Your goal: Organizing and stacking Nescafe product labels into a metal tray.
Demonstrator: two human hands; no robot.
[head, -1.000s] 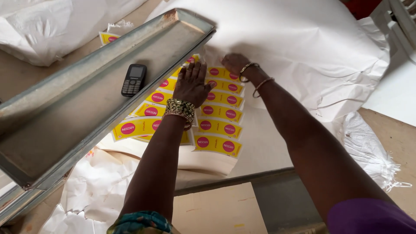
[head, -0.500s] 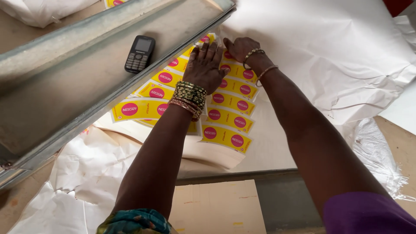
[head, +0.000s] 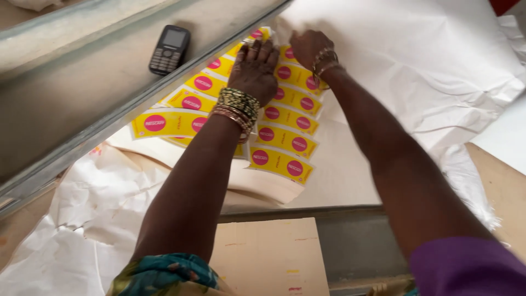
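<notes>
Two hands are seen pressed on a sheet of yellow labels (head: 285,134) at upper centre. At upper left, a black phone (head: 170,49) lies on a metal tray (head: 82,109). The left hand (head: 253,71) is laid flat, fingers spread, on the labels; the right hand (head: 309,49) is curled at the sheet's far edge (grasp not discernible). White paper (head: 416,60) fills the right. Even pressure should be kept so the sheet stays square.

You have two hands in view, the left hand (head: 253,68) and the right hand (head: 308,48). One black mobile phone (head: 170,49) lies far left. Yellow labels (head: 282,161) run in two columns; about six show in the right one.
</notes>
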